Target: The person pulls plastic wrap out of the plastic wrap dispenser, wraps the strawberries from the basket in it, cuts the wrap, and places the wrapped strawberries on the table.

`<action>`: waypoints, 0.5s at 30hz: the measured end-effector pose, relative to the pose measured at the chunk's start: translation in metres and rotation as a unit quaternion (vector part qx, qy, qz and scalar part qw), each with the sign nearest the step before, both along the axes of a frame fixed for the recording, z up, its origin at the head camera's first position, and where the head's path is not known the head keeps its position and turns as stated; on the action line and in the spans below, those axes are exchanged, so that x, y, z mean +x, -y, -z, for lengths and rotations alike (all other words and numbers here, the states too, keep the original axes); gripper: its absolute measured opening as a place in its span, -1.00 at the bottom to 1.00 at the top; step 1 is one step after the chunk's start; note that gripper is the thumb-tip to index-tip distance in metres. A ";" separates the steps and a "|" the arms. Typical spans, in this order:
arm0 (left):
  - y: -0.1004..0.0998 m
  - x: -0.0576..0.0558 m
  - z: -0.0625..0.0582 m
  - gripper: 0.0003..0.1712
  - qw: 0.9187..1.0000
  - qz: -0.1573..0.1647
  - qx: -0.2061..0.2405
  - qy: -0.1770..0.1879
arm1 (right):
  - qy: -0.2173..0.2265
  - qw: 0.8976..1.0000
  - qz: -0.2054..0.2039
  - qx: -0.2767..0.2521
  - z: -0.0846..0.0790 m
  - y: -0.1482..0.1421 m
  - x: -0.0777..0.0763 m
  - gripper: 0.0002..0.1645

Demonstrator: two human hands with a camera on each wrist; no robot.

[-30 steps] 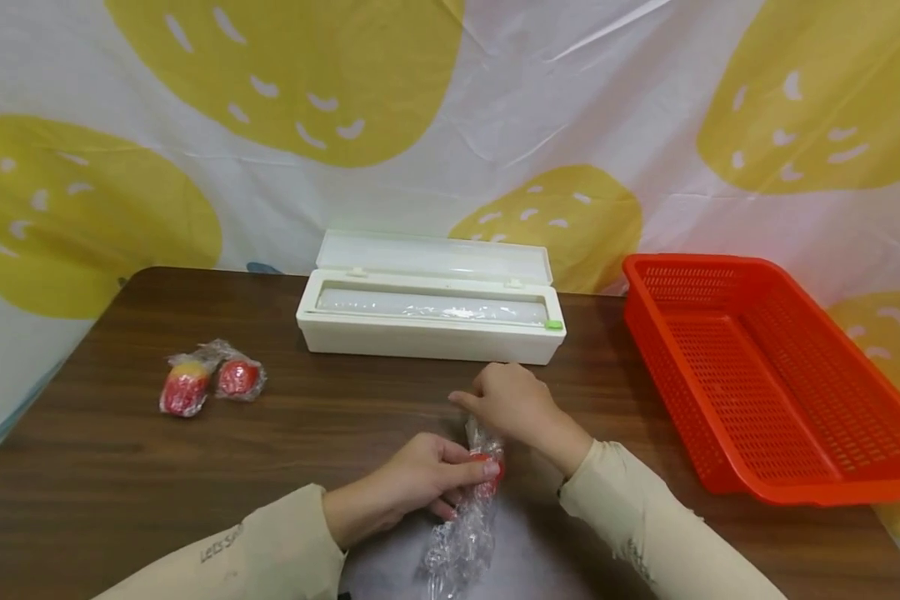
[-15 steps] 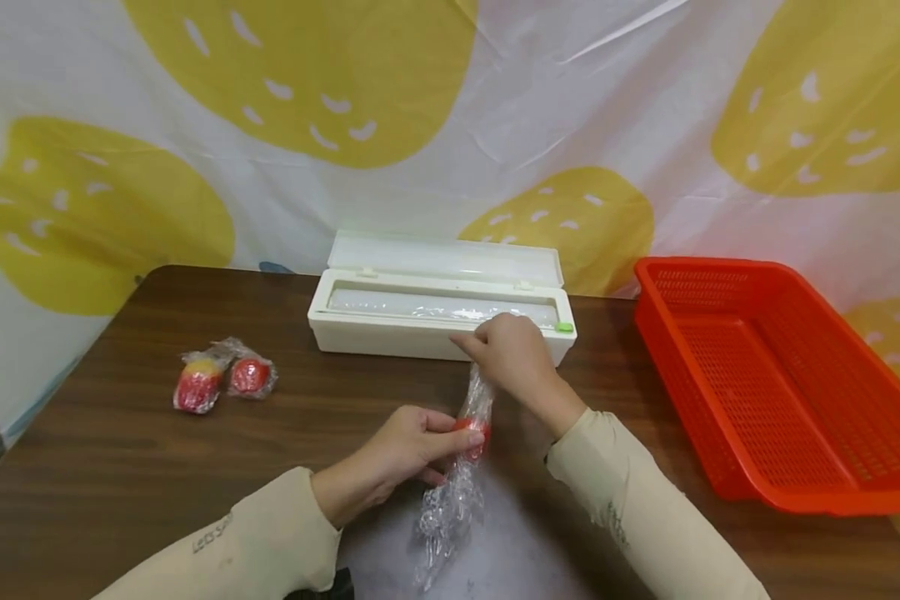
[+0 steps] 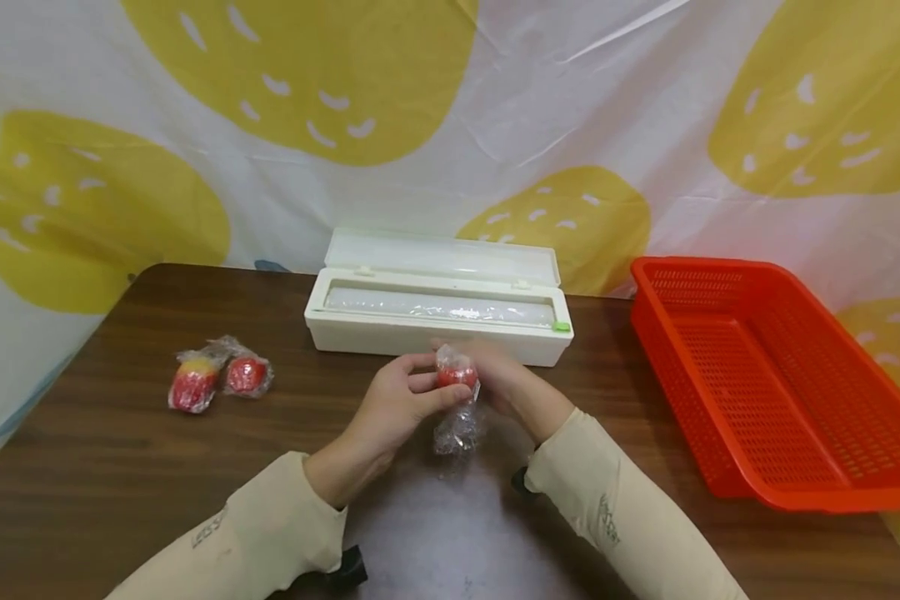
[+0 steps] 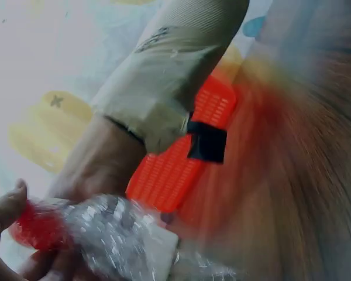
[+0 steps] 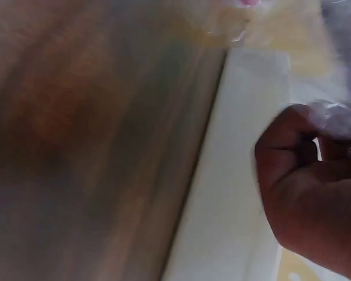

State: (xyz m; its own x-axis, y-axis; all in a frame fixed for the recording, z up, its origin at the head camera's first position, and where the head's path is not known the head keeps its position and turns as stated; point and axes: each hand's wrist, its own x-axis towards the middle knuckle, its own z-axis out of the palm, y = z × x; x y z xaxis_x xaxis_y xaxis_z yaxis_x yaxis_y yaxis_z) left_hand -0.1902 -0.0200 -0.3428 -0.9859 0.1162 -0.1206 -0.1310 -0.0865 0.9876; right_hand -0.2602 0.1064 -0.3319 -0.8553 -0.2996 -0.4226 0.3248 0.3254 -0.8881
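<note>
A red fruit [image 3: 456, 375] wrapped in clear cling film is held up in front of the white box. My left hand [image 3: 397, 400] grips it between thumb and fingers from the left. A crumpled tail of cling film [image 3: 457, 429] hangs below the fruit. Close behind on the right is my right hand [image 3: 498, 375], blurred and partly hidden by the fruit. In the right wrist view its curled fingers [image 5: 284, 146] pinch film at their tips. The left wrist view shows the red fruit [image 4: 41, 225] and bunched film [image 4: 114, 234] beside the left thumb.
The white cling film box [image 3: 435, 337] stands at the back, lid [image 3: 442, 254] raised, film roll [image 3: 435, 304] inside, green slider [image 3: 561, 326] at right. A red-yellow wrapped fruit [image 3: 193, 387] and a red one [image 3: 246, 375] lie left. A red plastic basket [image 3: 667, 375] stands right.
The left hand has lifted the fruit up toward the box. The right hand, which had drawn a film end out and away, is now close beside the fruit. The film hangs shorter.
</note>
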 end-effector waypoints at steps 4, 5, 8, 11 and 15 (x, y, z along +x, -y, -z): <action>0.001 -0.001 0.006 -0.38 0.999 -0.017 -0.040 0.001 | 0.015 0.999 -0.037 -0.037 0.011 -0.005 0.005 -0.46; 0.002 -0.001 0.006 -0.37 0.998 -0.020 -0.051 -0.007 | 0.021 0.997 -0.049 -0.053 0.013 -0.007 0.006 -0.44; 0.004 -0.004 0.009 -0.36 0.997 -0.017 -0.069 -0.036 | 0.031 0.990 -0.090 -0.106 0.014 -0.011 0.010 -0.30; 0.009 -0.007 0.010 -0.42 0.995 0.003 -0.077 -0.059 | 0.032 0.986 -0.104 -0.129 0.012 -0.012 0.015 -0.16; 0.015 -0.013 0.005 -0.58 0.999 0.007 -0.031 -0.033 | 0.025 0.985 -0.089 -0.149 0.011 -0.011 0.019 0.01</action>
